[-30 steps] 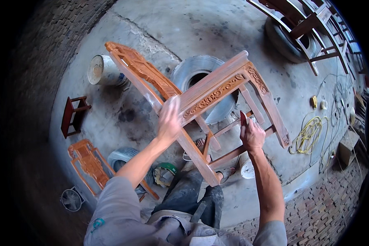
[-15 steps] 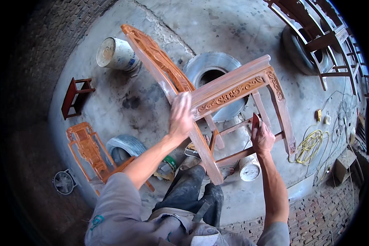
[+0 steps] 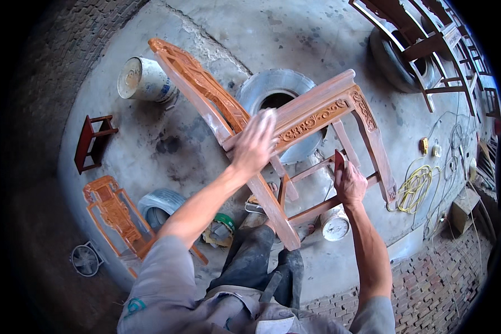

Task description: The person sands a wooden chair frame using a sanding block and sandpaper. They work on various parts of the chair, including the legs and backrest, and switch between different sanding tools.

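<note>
A wooden chair (image 3: 296, 139) with pale dusty surfaces and carved scrollwork on its apron lies tilted in front of me, its carved backrest (image 3: 206, 83) pointing to the far left. My left hand (image 3: 256, 143) lies flat on the seat edge near the backrest, fingers stretched out and a little smeared by motion. Lower right, beside the chair's stretchers, my right hand (image 3: 350, 185) is closed around a dark red sheet of sandpaper (image 3: 339, 160). Much of that sheet is hidden in the hand.
A tire (image 3: 277, 83) lies behind the chair. Around it are a white bucket (image 3: 145, 80), a small dark red stool (image 3: 93, 142), another carved chair (image 3: 117, 214) and a second tire (image 3: 161, 203). Dark chair frames (image 3: 428, 53) stand far right, above a coiled yellow cable (image 3: 414, 189).
My left hand has slid to the right along the seat edge, away from the backrest joint. My right hand still holds the sandpaper. The whole view has shifted slightly.
</note>
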Demonstrator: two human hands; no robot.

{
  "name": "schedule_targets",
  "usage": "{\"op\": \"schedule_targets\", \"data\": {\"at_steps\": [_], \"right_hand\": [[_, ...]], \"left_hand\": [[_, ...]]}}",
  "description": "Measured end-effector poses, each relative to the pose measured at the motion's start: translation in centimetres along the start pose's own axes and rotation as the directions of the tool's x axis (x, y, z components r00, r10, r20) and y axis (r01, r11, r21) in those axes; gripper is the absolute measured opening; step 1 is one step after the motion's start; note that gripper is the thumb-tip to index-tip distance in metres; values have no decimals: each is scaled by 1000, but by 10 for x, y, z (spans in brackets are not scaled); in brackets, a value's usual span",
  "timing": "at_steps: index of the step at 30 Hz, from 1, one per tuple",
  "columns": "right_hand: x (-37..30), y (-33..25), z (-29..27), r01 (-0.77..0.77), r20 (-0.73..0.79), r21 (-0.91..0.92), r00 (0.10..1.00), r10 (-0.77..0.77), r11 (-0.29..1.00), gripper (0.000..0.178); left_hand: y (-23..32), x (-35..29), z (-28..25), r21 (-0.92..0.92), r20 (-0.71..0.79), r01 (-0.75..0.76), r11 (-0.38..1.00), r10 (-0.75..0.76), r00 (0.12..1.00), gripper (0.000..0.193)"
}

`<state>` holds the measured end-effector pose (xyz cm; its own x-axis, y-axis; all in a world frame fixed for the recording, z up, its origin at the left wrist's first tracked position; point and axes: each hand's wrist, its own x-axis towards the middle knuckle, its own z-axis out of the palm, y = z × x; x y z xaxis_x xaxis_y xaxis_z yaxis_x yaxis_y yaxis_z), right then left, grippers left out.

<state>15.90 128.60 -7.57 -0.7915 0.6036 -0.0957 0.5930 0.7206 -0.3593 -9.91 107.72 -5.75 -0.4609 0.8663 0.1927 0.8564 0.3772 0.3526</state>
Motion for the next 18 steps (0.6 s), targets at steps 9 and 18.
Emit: {"op": "schedule_targets", "data": {"at_steps": [9,18], "right_hand": [[-2,-5,0,-20,-3,-6,1000,20,1000,18],[-2,1,-3,-19,-43,13,999,20,1000,18]], "left_hand": [[23,60,8,24,7,-70,997,70,998,63],[-15,-23,-28,89,185,-145,985,126,975,61]]}}
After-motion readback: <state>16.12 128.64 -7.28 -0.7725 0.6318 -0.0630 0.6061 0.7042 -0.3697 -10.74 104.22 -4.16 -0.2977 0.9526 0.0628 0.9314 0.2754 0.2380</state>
